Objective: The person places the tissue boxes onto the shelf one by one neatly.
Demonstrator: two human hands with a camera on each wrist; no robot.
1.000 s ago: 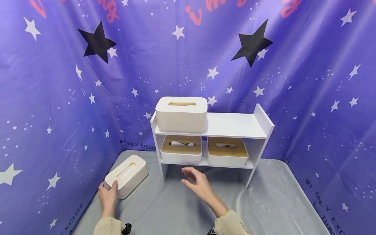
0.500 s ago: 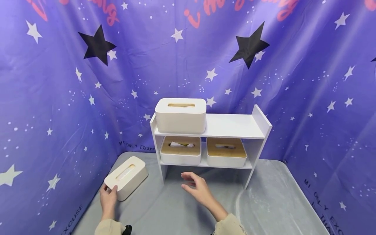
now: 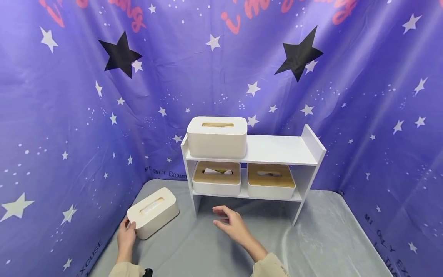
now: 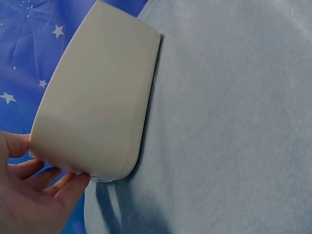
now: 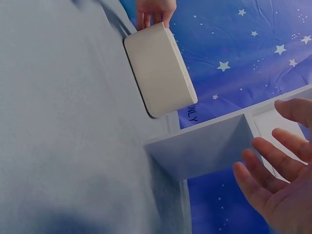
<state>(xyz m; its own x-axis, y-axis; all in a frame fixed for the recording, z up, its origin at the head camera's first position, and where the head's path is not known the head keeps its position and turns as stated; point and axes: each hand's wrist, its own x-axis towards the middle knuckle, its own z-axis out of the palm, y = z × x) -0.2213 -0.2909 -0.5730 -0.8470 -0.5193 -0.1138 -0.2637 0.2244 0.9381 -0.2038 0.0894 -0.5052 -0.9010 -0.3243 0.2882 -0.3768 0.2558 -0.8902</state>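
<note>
A white tissue box (image 3: 154, 215) with a slot in its top lies slantwise on the grey cloth at the left. My left hand (image 3: 126, 238) grips its near end, the digits bent against the edge and end wall, as the left wrist view of the box (image 4: 100, 92) shows. Some fingertips are hidden behind that end. My right hand (image 3: 233, 227) hovers in front of the shelf with loosely curved fingers and holds nothing. In the right wrist view, the right hand (image 5: 280, 170) has its fingers spread beside the shelf.
A white two-tier shelf (image 3: 277, 148) stands at the back. Another white tissue box (image 3: 217, 144) sits top left. Below are two tissue boxes with wooden lids, one left (image 3: 216, 187) and one right (image 3: 271, 191). A purple star-patterned curtain (image 3: 214, 77) surrounds the grey cloth (image 3: 194, 250).
The tissue box under my left hand has turned slightly clockwise, and that hand has shifted a little with it. My right hand has barely moved. The head view has shifted slightly.
</note>
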